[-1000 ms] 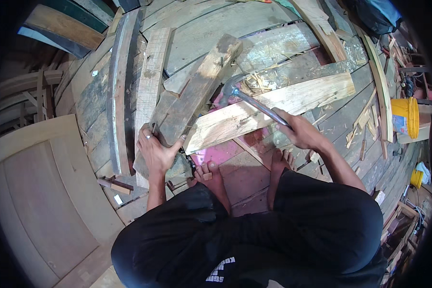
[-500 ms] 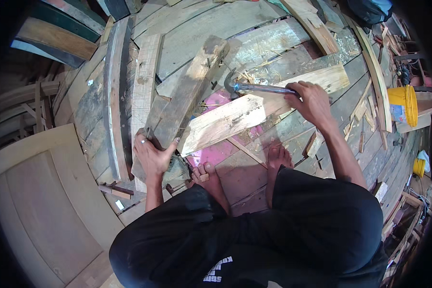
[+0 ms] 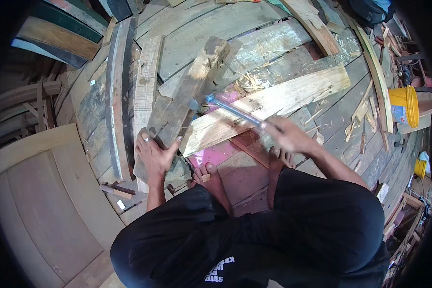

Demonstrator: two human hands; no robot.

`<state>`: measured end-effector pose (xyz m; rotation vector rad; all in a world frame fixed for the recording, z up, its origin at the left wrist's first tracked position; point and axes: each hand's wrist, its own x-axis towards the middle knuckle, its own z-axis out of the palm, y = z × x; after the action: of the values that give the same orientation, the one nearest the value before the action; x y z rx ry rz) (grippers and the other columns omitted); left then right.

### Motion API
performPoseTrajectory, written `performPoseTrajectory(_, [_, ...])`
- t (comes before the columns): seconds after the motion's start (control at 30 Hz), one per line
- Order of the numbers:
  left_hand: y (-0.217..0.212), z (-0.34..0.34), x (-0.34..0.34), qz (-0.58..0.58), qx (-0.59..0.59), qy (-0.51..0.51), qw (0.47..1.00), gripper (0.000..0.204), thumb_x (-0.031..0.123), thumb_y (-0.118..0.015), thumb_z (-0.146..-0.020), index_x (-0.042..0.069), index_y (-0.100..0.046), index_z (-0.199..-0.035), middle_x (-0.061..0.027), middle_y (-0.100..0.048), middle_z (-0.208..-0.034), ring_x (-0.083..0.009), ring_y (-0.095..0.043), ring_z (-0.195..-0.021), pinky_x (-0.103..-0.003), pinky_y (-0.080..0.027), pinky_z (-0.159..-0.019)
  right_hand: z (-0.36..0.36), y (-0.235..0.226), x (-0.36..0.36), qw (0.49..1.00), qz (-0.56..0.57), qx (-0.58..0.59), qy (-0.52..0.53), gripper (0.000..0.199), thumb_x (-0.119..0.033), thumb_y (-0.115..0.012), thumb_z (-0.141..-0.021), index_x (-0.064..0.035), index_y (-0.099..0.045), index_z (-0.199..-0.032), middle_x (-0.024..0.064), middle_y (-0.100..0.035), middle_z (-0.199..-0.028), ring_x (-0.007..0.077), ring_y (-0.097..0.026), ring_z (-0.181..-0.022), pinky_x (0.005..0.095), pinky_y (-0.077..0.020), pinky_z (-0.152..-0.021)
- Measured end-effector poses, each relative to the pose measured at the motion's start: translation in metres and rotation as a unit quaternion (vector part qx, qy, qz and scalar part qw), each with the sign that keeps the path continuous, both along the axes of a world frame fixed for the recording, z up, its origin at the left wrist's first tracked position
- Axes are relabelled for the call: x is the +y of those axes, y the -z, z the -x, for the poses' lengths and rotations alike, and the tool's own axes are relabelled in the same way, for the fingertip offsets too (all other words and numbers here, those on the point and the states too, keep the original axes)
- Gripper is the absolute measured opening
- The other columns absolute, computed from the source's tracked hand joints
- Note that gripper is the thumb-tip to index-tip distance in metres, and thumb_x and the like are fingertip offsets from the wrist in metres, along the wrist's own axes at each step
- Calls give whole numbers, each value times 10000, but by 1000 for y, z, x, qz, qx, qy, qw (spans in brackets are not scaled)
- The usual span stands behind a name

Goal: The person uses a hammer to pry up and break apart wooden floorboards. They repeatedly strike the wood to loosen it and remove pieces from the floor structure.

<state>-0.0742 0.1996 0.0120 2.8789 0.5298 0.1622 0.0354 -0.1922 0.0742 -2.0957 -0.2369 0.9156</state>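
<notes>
My left hand (image 3: 154, 154) grips the near end of a thick dark wooden beam (image 3: 192, 89) that slants up and away across the planks. My right hand (image 3: 287, 135) is closed around the handle of a hammer (image 3: 228, 109). Its metal shaft points left, and the blurred head is at the side of the dark beam. Beneath the hammer lies a pale, rough plank (image 3: 269, 108) running to the upper right. My bare feet (image 3: 211, 180) rest on a pink board (image 3: 215, 152) just under both hands.
Weathered planks (image 3: 125, 96) and offcuts cover the floor all around. A yellow bucket (image 3: 404, 105) stands at the right. A large pale wooden panel (image 3: 38, 201) fills the lower left. Curved ribs (image 3: 57, 41) are stacked at the upper left.
The right hand swung the hammer down and to the left, from raised over the pale plank to the side of the dark beam. The left hand kept its grip on the beam.
</notes>
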Motion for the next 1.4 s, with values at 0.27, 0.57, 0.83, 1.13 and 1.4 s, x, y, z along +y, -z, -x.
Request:
performPoseTrajectory(0.27, [-5, 0, -8, 70, -6, -41, 997, 1054, 599, -854, -748, -35, -450, -1486, -238, -522, -1395, -434, -474, -1353, -578, -333, -1146, 32, 7, -26, 996, -80, -14, 37, 328, -338, -596, -1111, -20, -652, -1169, 97, -588, -761, 216, -600, -713, 372, -516, -732])
performPoseTrajectory(0.57, [-9, 0, -11, 30, 28, -13, 999, 1099, 593, -788, -824, 162, -291, -1705, -290, -458, -1461, -468, -424, -1401, -602, -303, -1170, -20, -32, -17, 889, -205, 99, 398, 370, -361, -506, -1157, -126, -555, -1438, -81, -369, -688, 25, -302, -488, 238, -232, -434])
performPoseTrajectory(0.83, [-5, 1, 0, 29, 51, -6, 998, 1111, 616, -770, -834, 210, -250, -1728, -310, -462, -1470, -479, -438, -1397, -593, -333, -1161, -11, -11, -18, 918, -222, 165, 283, 406, -332, -530, -1149, -101, -566, -1481, -75, -390, -681, 52, -338, -516, 257, -259, -469])
performPoseTrajectory(1.13, [-17, -30, 46, 224, 143, 68, 962, 974, 535, -733, -941, 136, -293, -1712, -294, -417, -1596, -416, -388, -1502, -480, -291, -1256, -3, -12, -25, 910, -6, -406, -90, 405, -208, -675, -1020, -131, -619, -1414, 122, -671, -893, 366, -694, -744, 477, -537, -641])
performPoseTrajectory(1.4, [-36, -53, 92, 329, 140, 97, 929, 617, 466, -620, -1074, -13, -616, -1463, -256, -714, -1331, -256, -661, -1257, -370, -476, -1095, -7, 2, -26, 917, 155, -339, -144, 327, -265, -648, -1030, -77, -624, -1296, 136, -681, -1005, 405, -701, -802, 520, -552, -697])
